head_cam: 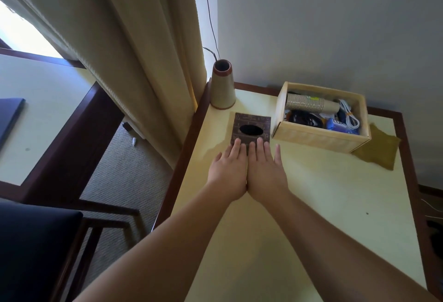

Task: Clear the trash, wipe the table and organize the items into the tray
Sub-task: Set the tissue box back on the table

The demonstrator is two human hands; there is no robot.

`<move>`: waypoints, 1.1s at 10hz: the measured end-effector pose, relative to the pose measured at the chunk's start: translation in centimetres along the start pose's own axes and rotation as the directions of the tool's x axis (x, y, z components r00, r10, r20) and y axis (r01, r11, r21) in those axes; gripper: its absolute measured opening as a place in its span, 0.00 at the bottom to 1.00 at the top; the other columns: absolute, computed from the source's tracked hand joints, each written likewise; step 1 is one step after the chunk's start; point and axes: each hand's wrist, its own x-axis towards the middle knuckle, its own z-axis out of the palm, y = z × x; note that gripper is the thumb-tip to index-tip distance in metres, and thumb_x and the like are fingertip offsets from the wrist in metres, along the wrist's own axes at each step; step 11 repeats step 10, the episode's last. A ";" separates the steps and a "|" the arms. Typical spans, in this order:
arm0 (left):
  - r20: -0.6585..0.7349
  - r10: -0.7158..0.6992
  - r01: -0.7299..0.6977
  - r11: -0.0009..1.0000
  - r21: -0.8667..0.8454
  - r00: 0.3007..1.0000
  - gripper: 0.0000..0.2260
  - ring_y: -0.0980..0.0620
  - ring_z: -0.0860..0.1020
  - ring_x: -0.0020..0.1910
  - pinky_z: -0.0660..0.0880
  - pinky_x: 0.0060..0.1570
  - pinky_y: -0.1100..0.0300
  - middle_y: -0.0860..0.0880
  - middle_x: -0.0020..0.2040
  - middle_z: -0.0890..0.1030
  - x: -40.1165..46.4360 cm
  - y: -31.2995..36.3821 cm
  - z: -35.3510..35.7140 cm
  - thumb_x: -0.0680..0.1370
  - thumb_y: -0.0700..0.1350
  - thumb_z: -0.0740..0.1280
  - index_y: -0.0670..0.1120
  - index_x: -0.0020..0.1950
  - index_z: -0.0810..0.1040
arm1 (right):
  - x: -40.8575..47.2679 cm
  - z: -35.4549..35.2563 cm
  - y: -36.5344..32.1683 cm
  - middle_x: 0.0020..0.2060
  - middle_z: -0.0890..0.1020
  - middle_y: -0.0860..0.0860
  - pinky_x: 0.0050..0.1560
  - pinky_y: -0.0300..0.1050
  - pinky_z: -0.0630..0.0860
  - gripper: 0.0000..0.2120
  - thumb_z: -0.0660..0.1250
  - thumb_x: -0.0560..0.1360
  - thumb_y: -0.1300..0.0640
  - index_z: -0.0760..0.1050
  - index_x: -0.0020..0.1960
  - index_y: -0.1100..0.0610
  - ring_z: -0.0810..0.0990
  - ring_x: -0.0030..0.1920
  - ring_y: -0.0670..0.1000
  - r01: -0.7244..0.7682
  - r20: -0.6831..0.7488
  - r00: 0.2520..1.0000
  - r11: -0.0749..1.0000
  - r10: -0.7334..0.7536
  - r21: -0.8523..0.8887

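Observation:
A dark brown tissue box (pixel 251 125) with an oval hole stands on the pale yellow table (pixel 311 206), near its far left. My left hand (pixel 229 173) and my right hand (pixel 265 173) lie side by side with straight fingers, fingertips touching the box's near edge. To the right stands a light wooden tray (pixel 318 137) holding a stack of paper cups (pixel 309 104), a white cable (pixel 350 116), a blue packet (pixel 342 125) and a dark round item. An olive cloth (pixel 378 149) lies flat beside the tray's right corner.
A beige vase (pixel 221 86) with a brown rim stands at the table's far left corner, against a cream curtain (pixel 134 45). The wall is behind the tray. A dark chair (pixel 31 249) and another table stand to the left over carpet.

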 end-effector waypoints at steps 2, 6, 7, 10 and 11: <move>0.011 -0.024 0.023 0.997 0.080 1.000 0.44 0.45 0.53 0.84 0.58 0.81 0.46 0.45 0.86 0.46 5.5 0.9 -2.6 0.80 0.47 0.71 0.46 0.86 0.45 | 5.0 -1.9 1.8 0.83 0.48 0.65 0.77 0.64 0.31 0.36 0.51 0.85 0.50 0.39 0.83 0.65 0.43 0.83 0.64 0.029 0.029 0.999 0.979 -0.023 -0.204; 0.108 -0.042 0.024 0.986 0.166 0.993 0.48 0.39 0.51 0.84 0.57 0.80 0.42 0.46 0.86 0.41 11.6 0.3 -5.1 0.79 0.50 0.73 0.47 0.86 0.40 | 11.4 -3.8 3.4 0.83 0.50 0.65 0.77 0.66 0.33 0.43 0.59 0.82 0.46 0.37 0.82 0.66 0.45 0.82 0.68 0.070 0.144 0.989 0.941 -0.023 -0.331; 0.109 -0.051 0.032 0.986 0.166 0.993 0.48 0.39 0.51 0.84 0.56 0.80 0.41 0.47 0.86 0.41 11.9 0.3 -5.0 0.79 0.51 0.72 0.47 0.86 0.40 | 11.6 -4.2 3.6 0.82 0.47 0.65 0.77 0.67 0.32 0.45 0.60 0.82 0.46 0.35 0.82 0.66 0.43 0.82 0.69 0.076 0.181 0.983 0.931 -0.012 -0.356; 0.070 -0.026 0.020 0.996 0.087 0.997 0.45 0.38 0.47 0.84 0.57 0.80 0.37 0.46 0.86 0.41 10.5 0.6 -4.8 0.80 0.50 0.69 0.47 0.86 0.41 | 9.8 -4.6 4.1 0.82 0.39 0.66 0.77 0.64 0.31 0.43 0.57 0.83 0.49 0.32 0.81 0.66 0.36 0.82 0.66 0.027 0.134 0.991 0.949 0.016 -0.313; 0.070 -0.026 0.020 0.996 0.087 0.997 0.45 0.38 0.47 0.84 0.57 0.80 0.37 0.46 0.86 0.41 10.5 0.6 -4.8 0.80 0.50 0.69 0.47 0.86 0.41 | 9.8 -4.6 4.1 0.82 0.39 0.66 0.77 0.64 0.31 0.43 0.57 0.83 0.49 0.32 0.81 0.66 0.36 0.82 0.66 0.027 0.134 0.991 0.949 0.016 -0.313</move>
